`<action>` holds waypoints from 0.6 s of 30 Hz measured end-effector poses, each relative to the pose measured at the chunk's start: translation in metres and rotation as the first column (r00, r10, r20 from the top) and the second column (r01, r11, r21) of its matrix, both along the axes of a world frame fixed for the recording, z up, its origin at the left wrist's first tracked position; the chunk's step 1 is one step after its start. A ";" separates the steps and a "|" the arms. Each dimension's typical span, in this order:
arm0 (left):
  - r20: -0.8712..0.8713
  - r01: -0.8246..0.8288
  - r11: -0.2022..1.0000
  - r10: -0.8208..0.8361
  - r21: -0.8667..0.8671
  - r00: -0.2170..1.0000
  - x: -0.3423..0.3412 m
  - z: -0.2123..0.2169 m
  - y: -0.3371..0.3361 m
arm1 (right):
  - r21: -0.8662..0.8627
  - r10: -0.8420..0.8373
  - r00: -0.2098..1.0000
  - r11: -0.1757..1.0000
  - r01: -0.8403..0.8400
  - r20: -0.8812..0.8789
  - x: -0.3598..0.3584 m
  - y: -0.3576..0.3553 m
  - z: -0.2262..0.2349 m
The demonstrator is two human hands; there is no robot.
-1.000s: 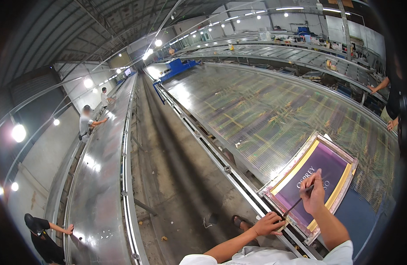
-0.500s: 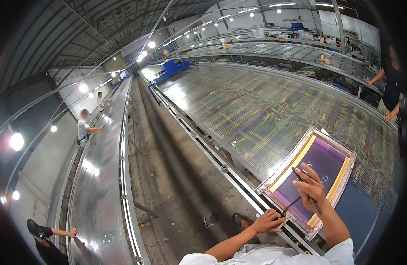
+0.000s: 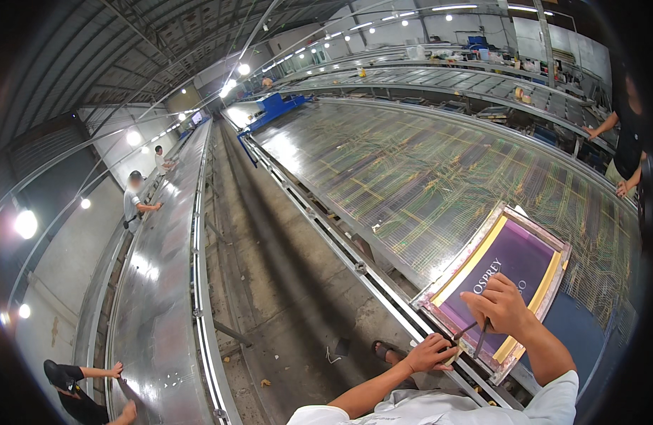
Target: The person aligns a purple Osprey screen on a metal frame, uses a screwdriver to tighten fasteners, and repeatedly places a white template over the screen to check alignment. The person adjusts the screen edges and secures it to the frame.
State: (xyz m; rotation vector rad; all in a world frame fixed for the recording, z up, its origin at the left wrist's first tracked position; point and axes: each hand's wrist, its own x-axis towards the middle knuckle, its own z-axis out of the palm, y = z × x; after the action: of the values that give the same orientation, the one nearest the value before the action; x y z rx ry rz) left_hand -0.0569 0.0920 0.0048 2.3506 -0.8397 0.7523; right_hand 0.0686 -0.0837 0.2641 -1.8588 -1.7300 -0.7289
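A screen-printing frame [image 3: 474, 249] with a purple mesh and yellow inner strips lies at the near right edge of the printing table. White lettering shows on the mesh. My right hand [image 3: 498, 306] is over the mesh, fingers curled round a thin dark rod [image 3: 480, 343] that points down toward the frame's near end. A second thin dark bar [image 3: 465, 331] slants between that hand and my left hand. At the frame's near left corner, my left hand [image 3: 432, 352] closes over a small fitting beside the metal rail; its fingers hide most of what they grip.
The long printing table [image 3: 383, 152] bears green and yellow lines. Its metal rail [image 3: 333, 244] runs away along the left side. A blue machine [image 3: 273, 108] stands at the far end. Across the aisle, people stand beside another long table [image 3: 153, 304]. A person [image 3: 627, 134] stands at right.
My right hand has turned over and its fingers have curled in. The rod has swung from lying along the hand to pointing down. My left hand stays put.
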 end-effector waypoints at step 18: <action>0.028 0.010 1.000 -0.011 0.024 1.000 0.004 -0.002 0.000 | -0.702 -0.342 0.613 0.374 -0.607 -0.712 0.000 -0.010 0.046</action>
State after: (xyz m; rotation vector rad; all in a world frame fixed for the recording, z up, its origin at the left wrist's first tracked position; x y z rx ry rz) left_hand -0.0528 0.0923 0.0028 2.3598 -0.8765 0.7769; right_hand 0.0685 -0.0939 0.3098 -2.0000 -1.6418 1.4125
